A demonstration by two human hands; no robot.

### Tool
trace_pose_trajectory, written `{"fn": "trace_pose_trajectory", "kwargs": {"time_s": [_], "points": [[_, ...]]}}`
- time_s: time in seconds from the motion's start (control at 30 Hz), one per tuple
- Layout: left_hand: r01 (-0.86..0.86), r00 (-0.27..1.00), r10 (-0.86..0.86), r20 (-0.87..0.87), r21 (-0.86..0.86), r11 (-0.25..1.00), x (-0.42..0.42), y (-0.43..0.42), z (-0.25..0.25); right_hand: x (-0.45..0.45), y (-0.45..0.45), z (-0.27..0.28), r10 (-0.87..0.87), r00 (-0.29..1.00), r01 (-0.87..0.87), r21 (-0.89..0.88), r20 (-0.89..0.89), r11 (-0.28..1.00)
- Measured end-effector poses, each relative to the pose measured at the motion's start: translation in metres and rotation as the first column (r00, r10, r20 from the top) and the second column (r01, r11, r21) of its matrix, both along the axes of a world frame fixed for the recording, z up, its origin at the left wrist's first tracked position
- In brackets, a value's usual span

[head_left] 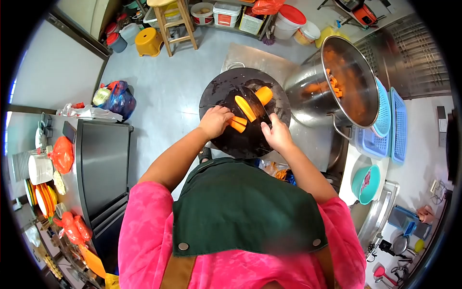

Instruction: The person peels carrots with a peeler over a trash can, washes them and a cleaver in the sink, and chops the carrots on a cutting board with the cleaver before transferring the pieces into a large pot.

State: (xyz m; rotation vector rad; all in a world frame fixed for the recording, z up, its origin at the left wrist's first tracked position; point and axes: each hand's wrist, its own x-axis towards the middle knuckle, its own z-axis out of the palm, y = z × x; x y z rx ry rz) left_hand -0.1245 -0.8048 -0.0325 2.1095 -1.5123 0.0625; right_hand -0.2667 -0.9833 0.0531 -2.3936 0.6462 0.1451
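Note:
A round dark chopping board lies in front of me with pieces of carrot on it. My right hand is closed round the handle of a broad-bladed knife, most of the handle hidden in the fingers. The dark blade slants up and left over the board. My left hand is curled onto cut carrot pieces at the board's left part. Against the blade's left side is a long carrot piece. Beyond the blade sits a thick carrot chunk.
Right of the board, a large steel pot leans, with carrot chunks inside. Blue baskets and a turquoise bowl are farther right. A steel cabinet stands left. Behind are a yellow stool and several buckets.

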Motion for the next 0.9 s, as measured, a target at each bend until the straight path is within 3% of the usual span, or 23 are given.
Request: {"fn": "trace_pose_trajectory", "kwargs": {"time_s": [0.07,0.1,0.17,0.23,0.33,0.5,0.57,0.67,0.73,0.83,0.9], "points": [[0.002,0.981,0.073,-0.179,0.390,0.921,-0.008,0.003,0.015,-0.008,0.000,-0.011,0.008,0.999,-0.008,-0.016,0.039,1.000],[-0.086,0.974,0.143,-0.177,0.296,0.951,-0.018,0.008,0.003,-0.011,0.001,-0.020,0.022,0.996,-0.017,-0.059,0.091,0.998],[-0.203,0.917,0.295,-0.268,0.323,0.924,-0.034,0.013,0.003,-0.009,0.006,-0.020,0.040,0.988,-0.026,-0.098,0.148,0.995],[-0.223,0.901,0.327,-0.285,0.342,0.913,-0.041,0.015,0.003,-0.005,0.011,-0.017,0.057,0.997,-0.051,-0.111,0.053,0.992],[-0.214,0.884,0.317,-0.345,0.306,0.928,-0.041,0.017,0.005,0.009,0.013,-0.011,0.019,0.996,-0.012,-0.087,0.085,0.996],[0.020,0.934,0.097,-0.344,0.320,0.947,-0.023,0.011,0.016,0.036,0.009,-0.016,-0.048,0.977,0.060,-0.049,0.208,0.997],[-0.022,0.955,0.038,-0.294,0.057,0.998,-0.017,-0.013,0.007,0.045,0.007,-0.019,-0.072,0.952,0.097,-0.070,0.298,0.993],[0.029,0.954,-0.015,-0.299,0.045,0.999,-0.020,-0.046,0.006,0.052,0.001,-0.009,-0.138,0.961,0.161,-0.078,0.239,0.984],[-0.035,0.945,0.110,-0.307,0.240,0.970,-0.022,-0.057,0.013,0.052,-0.006,-0.006,-0.119,0.967,0.142,-0.093,0.223,0.985],[-0.058,0.937,0.134,-0.323,0.233,0.971,-0.011,-0.051,0.015,0.048,-0.009,-0.003,-0.096,0.988,0.114,-0.152,0.125,0.982],[-0.100,0.942,0.147,-0.301,0.167,0.981,0.002,-0.043,-0.003,0.042,-0.005,-0.003,0.038,0.999,-0.036,-0.261,0.003,0.965]]}}
